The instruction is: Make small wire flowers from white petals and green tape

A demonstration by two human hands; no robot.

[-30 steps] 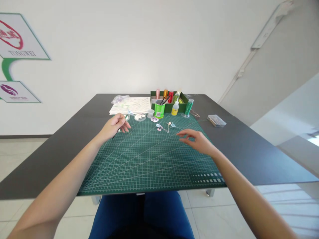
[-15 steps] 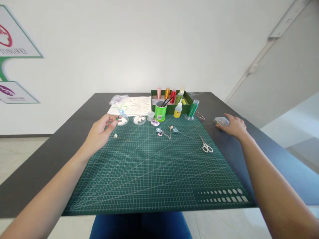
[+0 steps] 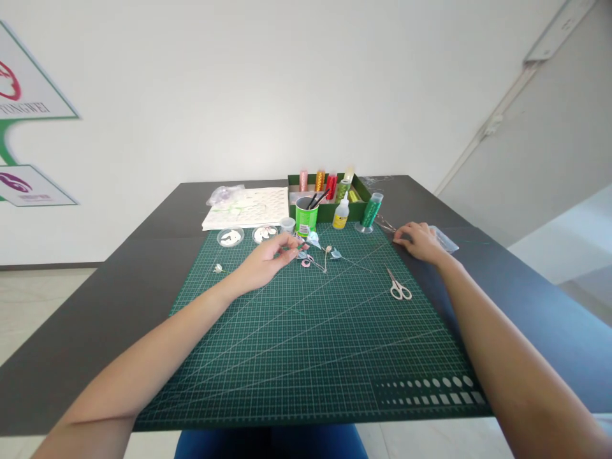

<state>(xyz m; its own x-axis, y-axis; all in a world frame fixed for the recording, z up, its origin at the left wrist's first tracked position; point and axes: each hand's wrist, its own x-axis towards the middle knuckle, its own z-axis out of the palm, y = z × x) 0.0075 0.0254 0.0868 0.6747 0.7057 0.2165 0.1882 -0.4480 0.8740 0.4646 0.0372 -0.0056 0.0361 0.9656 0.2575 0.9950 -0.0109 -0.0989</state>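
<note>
My left hand (image 3: 272, 256) is closed in a pinch over the cutting mat (image 3: 287, 344). It holds the green-wrapped stem of a pale blue fabric flower (image 3: 313, 239). At the mat's right edge, my right hand (image 3: 419, 242) has its fingers bent together; whether something small is between them is hidden. Beside and partly behind it lies a clear plastic box (image 3: 445, 238). Under and right of the left hand are a pink-and-dark petal piece (image 3: 305, 262) and another blue flower (image 3: 336, 254) on a wire stem. A white flower (image 3: 218, 268) lies left of the left forearm.
White-handled scissors (image 3: 400, 291) lie on the mat's right side. Behind stand a green can (image 3: 306, 218) with dark sticks, a glue bottle (image 3: 341, 215), a green thread spool (image 3: 371, 210) and a box (image 3: 325, 210) of spools. Two shallow dishes (image 3: 230, 237) hold white pieces.
My left hand has moved right with the blue flower, from the dishes to the can. My right hand has shifted left, its fingers drawn together, and the plastic box now lies farther right.
</note>
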